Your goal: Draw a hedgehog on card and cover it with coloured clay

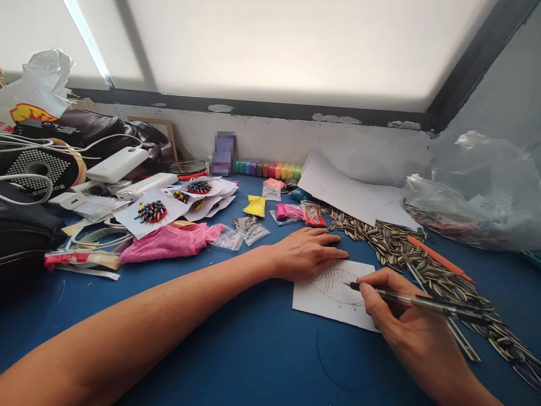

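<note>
My right hand (401, 321) grips a black pen (416, 300), its tip at the drawing on a small white sheet of paper (313, 296). The drawing (344, 287) is a rounded animal-like outline with short legs and rows of small marks inside. Flat across the sheet's upper left edge lies my left hand (306, 252), fingers stretched out to the right and nothing held. Part of the drawing is hidden by that hand. Just beyond my right hand spreads a long heap of striped sunflower seeds (389, 245).
Small bags of clay, yellow (255, 206) and pink (289, 212), lie behind my left hand. Finished-looking seed pictures (152, 212) and a pink cloth (164, 243) are at left. An orange pencil (439, 258) rests on the seeds. A plastic bag (473, 197) sits far right.
</note>
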A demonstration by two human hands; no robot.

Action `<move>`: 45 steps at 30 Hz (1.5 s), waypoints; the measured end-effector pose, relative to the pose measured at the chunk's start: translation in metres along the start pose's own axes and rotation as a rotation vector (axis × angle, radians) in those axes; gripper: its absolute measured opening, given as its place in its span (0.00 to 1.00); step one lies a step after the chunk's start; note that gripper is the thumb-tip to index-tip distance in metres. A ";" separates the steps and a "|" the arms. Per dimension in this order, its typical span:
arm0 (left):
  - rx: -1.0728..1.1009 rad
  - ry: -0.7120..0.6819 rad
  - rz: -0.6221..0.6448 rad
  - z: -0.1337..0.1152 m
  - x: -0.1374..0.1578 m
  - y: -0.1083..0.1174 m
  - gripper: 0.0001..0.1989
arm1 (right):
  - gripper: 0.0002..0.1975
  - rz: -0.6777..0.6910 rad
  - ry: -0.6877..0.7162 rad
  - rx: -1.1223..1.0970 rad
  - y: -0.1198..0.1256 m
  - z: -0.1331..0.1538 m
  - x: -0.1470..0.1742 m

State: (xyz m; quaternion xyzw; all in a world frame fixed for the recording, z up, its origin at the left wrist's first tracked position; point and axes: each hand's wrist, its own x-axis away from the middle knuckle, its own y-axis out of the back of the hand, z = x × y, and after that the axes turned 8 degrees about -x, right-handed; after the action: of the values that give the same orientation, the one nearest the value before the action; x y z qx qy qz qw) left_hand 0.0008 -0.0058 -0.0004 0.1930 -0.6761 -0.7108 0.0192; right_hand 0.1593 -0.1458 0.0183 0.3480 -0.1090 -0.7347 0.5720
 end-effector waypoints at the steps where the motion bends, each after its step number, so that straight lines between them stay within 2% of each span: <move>1: 0.001 0.002 0.002 0.000 0.000 0.000 0.19 | 0.09 0.006 -0.005 -0.003 0.000 -0.001 0.000; 7: 0.015 0.013 0.011 0.000 0.000 -0.001 0.19 | 0.09 0.069 -0.036 -0.012 -0.002 -0.005 0.002; 15: 0.025 0.005 -0.011 0.001 0.000 -0.003 0.18 | 0.09 0.093 -0.006 0.012 -0.003 -0.004 0.000; 45: 0.021 0.008 0.011 0.000 0.000 -0.001 0.20 | 0.09 0.099 0.003 -0.015 -0.004 -0.002 0.002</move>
State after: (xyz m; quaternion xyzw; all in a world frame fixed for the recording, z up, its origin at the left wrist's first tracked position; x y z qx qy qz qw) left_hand 0.0006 -0.0056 -0.0014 0.1923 -0.6847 -0.7026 0.0239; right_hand 0.1575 -0.1458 0.0141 0.3393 -0.1198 -0.7057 0.6104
